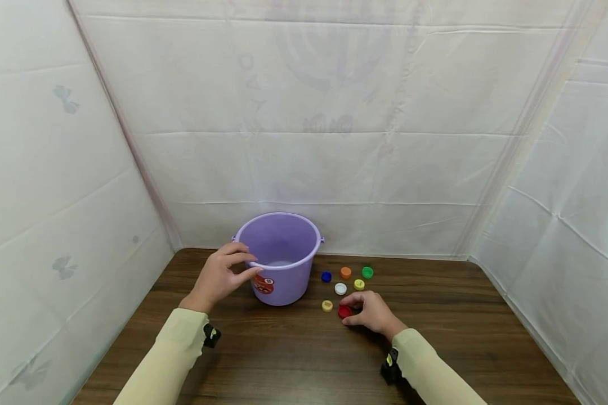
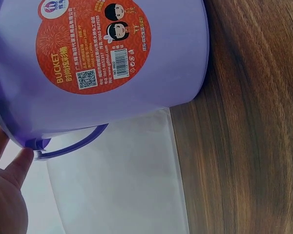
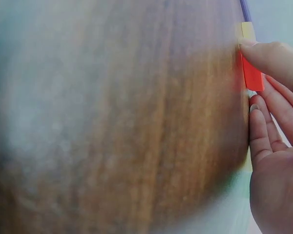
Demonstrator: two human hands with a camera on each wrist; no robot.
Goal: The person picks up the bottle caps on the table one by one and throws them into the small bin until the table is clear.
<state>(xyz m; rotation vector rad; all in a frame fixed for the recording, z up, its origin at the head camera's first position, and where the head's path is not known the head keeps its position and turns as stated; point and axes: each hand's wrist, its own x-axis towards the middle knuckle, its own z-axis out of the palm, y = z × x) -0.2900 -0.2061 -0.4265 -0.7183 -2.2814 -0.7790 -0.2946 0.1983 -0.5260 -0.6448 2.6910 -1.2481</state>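
Note:
A purple bucket (image 1: pixel 289 287) with a red label stands upright on the wooden table. My left hand (image 1: pixel 223 275) grips its rim on the left side, thumb outside and fingers over the edge. In the left wrist view the thumb is close to the bucket's handle (image 2: pixel 73 147). My right hand (image 1: pixel 370 312) is low over the table and holds a red bottle cap (image 1: pixel 344 311) between thumb and fingers. The same red cap shows at the fingertips in the right wrist view. A pale yellow cap (image 1: pixel 326 305) lies just left of it.
Beyond the right hand lie more caps: white (image 1: pixel 340 288), yellow (image 1: pixel 359 284), blue (image 1: pixel 326 277), orange (image 1: pixel 345 273) and green (image 1: pixel 367 273). White sheeting (image 1: pixel 334 169) walls the brown table (image 1: pixel 294 360) at the back and both sides.

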